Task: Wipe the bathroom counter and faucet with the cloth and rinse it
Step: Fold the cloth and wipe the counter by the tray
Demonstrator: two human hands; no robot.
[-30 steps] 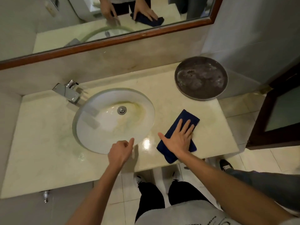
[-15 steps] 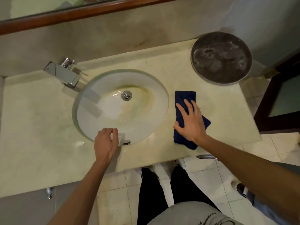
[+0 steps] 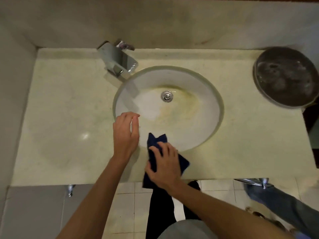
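Dark blue folded cloth [image 3: 151,144] lies at lower centre of the frame on the near edge of the pale marble bench [image 3: 69,104], one end over the white round basin's [image 3: 198,121] rim and the other past the bench front. The right hand [image 3: 164,165] presses it with fingers spread and slightly bent. The left hand [image 3: 126,133] hovers beside it at the basin's rim, fingers loosely curved, holding nothing, below the chrome faucet [image 3: 119,60].

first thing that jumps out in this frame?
The dark blue cloth at the counter's front edge, pressed down by the right hand, one end lapping over the basin's near rim. The left hand hovers beside it, holding nothing. After that, the yellow stain ringing the drain, and the dark round tray at the counter's far right corner.
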